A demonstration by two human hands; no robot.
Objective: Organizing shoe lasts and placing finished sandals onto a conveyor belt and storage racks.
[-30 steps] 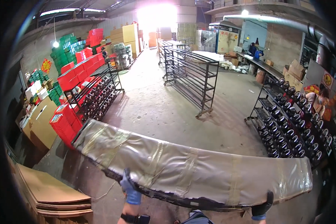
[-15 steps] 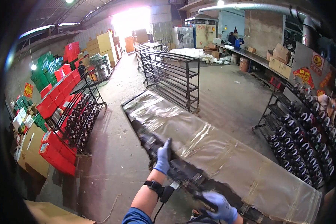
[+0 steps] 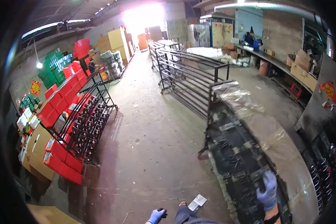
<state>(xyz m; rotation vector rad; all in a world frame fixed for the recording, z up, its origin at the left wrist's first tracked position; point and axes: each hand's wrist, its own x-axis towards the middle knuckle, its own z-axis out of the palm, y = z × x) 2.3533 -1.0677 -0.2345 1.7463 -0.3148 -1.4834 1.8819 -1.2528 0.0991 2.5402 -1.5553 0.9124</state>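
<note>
In the head view, the long panel (image 3: 246, 151) runs along the person's right side, tilted so that its dark, patched face shows toward the person, while the shiny film (image 3: 274, 130) covers the face beyond. Its far end comes right up to the black rack (image 3: 186, 89); whether the two touch, I cannot tell. The gloved right hand (image 3: 268, 189) lies against the dark face near the close end, probably to steady the tilt; whether its fingers clench on anything is unclear. The gloved left hand (image 3: 157, 215) is off the panel, low by the person's leg, fingers partly curled with nothing visible in them, though how tightly they close I cannot tell. Red boxes (image 3: 68, 92) stand stacked behind the shoe rack (image 3: 86, 128), perhaps to keep packaging close to the shoes
</note>
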